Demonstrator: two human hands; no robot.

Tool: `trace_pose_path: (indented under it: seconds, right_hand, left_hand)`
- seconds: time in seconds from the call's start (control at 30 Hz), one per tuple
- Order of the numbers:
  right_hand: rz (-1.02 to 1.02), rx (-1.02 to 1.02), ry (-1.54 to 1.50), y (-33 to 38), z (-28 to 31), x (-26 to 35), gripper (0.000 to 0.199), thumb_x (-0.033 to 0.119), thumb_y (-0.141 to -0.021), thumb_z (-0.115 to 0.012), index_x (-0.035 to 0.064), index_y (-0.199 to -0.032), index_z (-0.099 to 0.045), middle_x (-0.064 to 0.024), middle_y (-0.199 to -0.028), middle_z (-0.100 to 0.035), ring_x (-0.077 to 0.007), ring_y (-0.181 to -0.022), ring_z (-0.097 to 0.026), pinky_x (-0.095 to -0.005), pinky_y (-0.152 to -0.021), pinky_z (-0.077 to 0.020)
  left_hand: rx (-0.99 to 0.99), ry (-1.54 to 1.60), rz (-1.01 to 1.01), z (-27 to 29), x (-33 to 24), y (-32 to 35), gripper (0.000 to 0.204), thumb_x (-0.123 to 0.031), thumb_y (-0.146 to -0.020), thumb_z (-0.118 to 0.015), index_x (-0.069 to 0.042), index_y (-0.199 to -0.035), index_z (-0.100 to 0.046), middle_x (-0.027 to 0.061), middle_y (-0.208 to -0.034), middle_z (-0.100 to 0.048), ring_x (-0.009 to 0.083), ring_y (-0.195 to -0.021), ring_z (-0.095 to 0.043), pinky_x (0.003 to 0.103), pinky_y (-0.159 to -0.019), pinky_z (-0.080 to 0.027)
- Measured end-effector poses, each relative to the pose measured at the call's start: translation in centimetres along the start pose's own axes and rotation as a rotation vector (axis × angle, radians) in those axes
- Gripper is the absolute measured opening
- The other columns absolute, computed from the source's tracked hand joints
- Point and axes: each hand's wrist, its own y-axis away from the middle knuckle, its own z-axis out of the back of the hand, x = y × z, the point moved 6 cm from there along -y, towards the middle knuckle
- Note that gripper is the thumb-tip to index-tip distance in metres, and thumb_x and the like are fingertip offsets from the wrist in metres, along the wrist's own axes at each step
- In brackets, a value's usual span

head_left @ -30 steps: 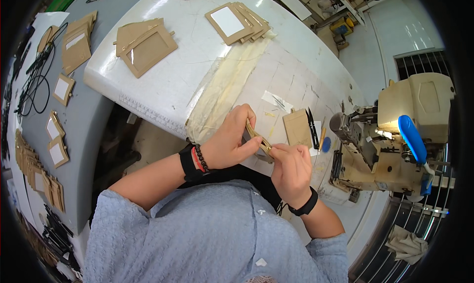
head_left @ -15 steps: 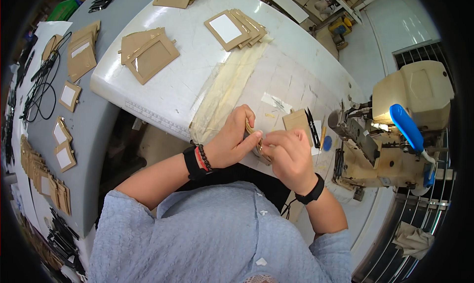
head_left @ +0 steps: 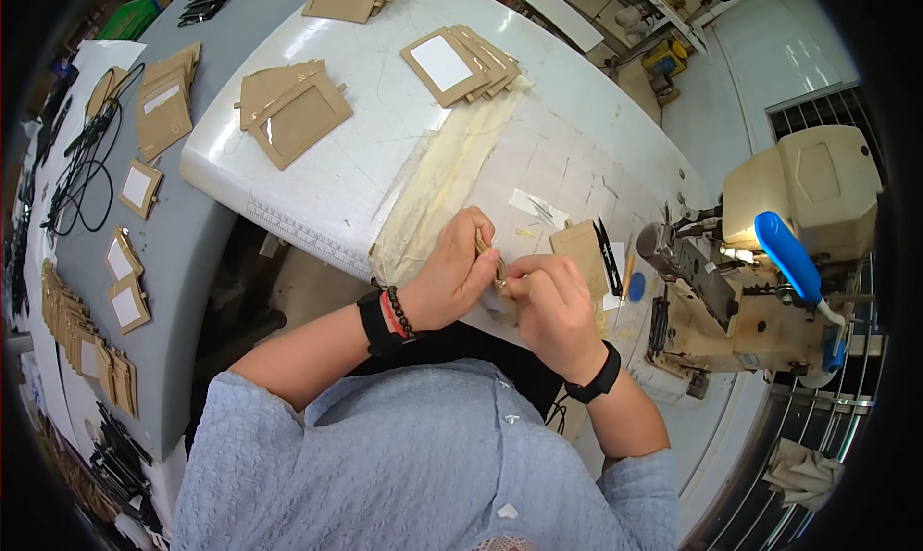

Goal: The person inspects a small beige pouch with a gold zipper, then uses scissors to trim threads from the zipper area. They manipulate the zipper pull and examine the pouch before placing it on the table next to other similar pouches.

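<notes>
My left hand (head_left: 444, 274) is closed around a tan card holder (head_left: 484, 250), which stands nearly edge-on between thumb and fingers. Against its lower end, the fingertips of my right hand (head_left: 556, 306) are pinched together; what sits between them is too small to make out. Both hands are over the front edge of the white table. Just right of them lie another tan card holder (head_left: 575, 248), black tweezers (head_left: 610, 259) and a thin wooden-coloured stick (head_left: 629, 265). A white strip (head_left: 538, 208) lies beyond the hands.
A sewing machine (head_left: 769, 262) with a blue lever (head_left: 788, 255) stands at right. Stacks of tan card holders (head_left: 452, 65) and framed pieces (head_left: 306, 118) lie farther back. The grey table (head_left: 178, 262) at left carries more pieces, with black cords (head_left: 87, 171) beyond.
My right hand has shifted slightly left and down, its fingers curling tighter by the card holder. My left hand keeps its grip. The view has shifted slightly.
</notes>
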Motion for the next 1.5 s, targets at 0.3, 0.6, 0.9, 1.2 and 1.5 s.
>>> trace_pose_path:
  seconds: [0.3,0.6,0.9,1.2,1.5]
  right_hand:
    - [-0.080,-0.004,0.008,0.6,0.0,0.2,0.013,-0.004,-0.075,-0.066,0.0004,-0.085,-0.058,-0.0113,-0.097,-0.065,-0.0272,-0.079,-0.062,-0.0346,-0.070,-0.0498]
    - [0.106,-0.087,0.134,1.5,0.1,1.1,0.010,-0.003,-0.079,-0.070,-0.0028,-0.085,-0.061,-0.0115,-0.095,-0.064,-0.0231,-0.078,-0.065,-0.0369,-0.072,-0.0480]
    - [0.174,-0.093,0.130,0.9,-0.4,1.3,0.009,-0.001,-0.081,-0.070,-0.0021,-0.083,-0.061,-0.0103,-0.095,-0.063,-0.0225,-0.077,-0.065,-0.0382,-0.073,-0.0476]
    - [0.075,-0.145,0.064,0.9,0.1,0.2,0.012,-0.005,-0.082,-0.069,-0.0028,-0.089,-0.061,-0.0110,-0.092,-0.063,-0.0246,-0.079,-0.064,-0.0377,-0.072,-0.0502]
    - [-0.302,-0.282,-0.192,0.3,-0.4,-0.9,0.012,-0.004,-0.084,-0.068,0.0000,-0.093,-0.061,-0.0136,-0.087,-0.064,-0.0312,-0.079,-0.063,-0.0366,-0.071,-0.0511]
  left_hand:
    - [0.058,0.022,0.031,0.7,-1.1,-1.0,0.011,-0.007,-0.097,-0.049,-0.004,-0.105,-0.043,0.0053,-0.093,-0.043,0.0126,-0.081,-0.042,0.025,-0.074,-0.038]
    - [-0.022,0.002,0.086,1.0,-1.3,-1.1,0.014,-0.010,-0.096,-0.055,-0.001,-0.104,-0.048,0.0132,-0.087,-0.052,0.0277,-0.082,-0.051,0.037,-0.076,-0.042]
    - [0.047,-0.078,-0.042,0.7,-0.8,-0.8,0.011,-0.006,-0.100,-0.045,-0.002,-0.109,-0.040,0.0089,-0.101,-0.042,0.0154,-0.087,-0.042,0.027,-0.082,-0.040]
    - [0.034,-0.265,-0.074,0.9,-1.6,-1.5,0.036,-0.021,-0.097,-0.056,0.003,-0.121,-0.043,0.0183,-0.112,-0.049,0.0333,-0.107,-0.048,0.044,-0.095,-0.040]
    - [0.060,-0.272,-0.112,0.8,-4.4,2.3,0.055,-0.006,-0.083,-0.076,0.000,-0.131,-0.050,0.0182,-0.124,-0.061,0.0314,-0.111,-0.063,0.035,-0.094,-0.050]
